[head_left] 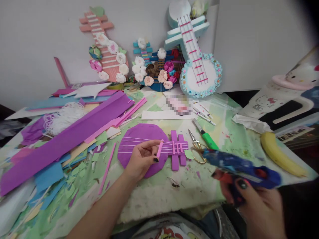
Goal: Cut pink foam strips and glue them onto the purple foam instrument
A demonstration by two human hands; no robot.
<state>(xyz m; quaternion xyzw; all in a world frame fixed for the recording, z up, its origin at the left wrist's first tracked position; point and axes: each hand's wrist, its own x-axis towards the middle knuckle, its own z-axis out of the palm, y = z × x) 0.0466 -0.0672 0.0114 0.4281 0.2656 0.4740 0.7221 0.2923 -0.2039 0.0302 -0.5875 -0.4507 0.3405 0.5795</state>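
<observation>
— What's the backdrop?

— A pale wall, and before it the table under a green-smeared cover.

— And on the table?

— A long purple sheet lies across scraps at the left. At the back stands a white lute model edged in blue.

— Where's the purple lute model?

— Flat in the middle, round body to the left, neck to the right. White strings run along it, and short pink bars cross them at the neck.

— What about the hands?

— The right hand is wrapped round a blue glue gun, its nozzle towards the neck end, near the scissors and a green-handled knife.

— And the left?

— The left hand is over the round body, thumb and fingers nearly closed, pinching a small pink strip.

— Does the strip touch the strings?

— I can't tell from here.
</observation>
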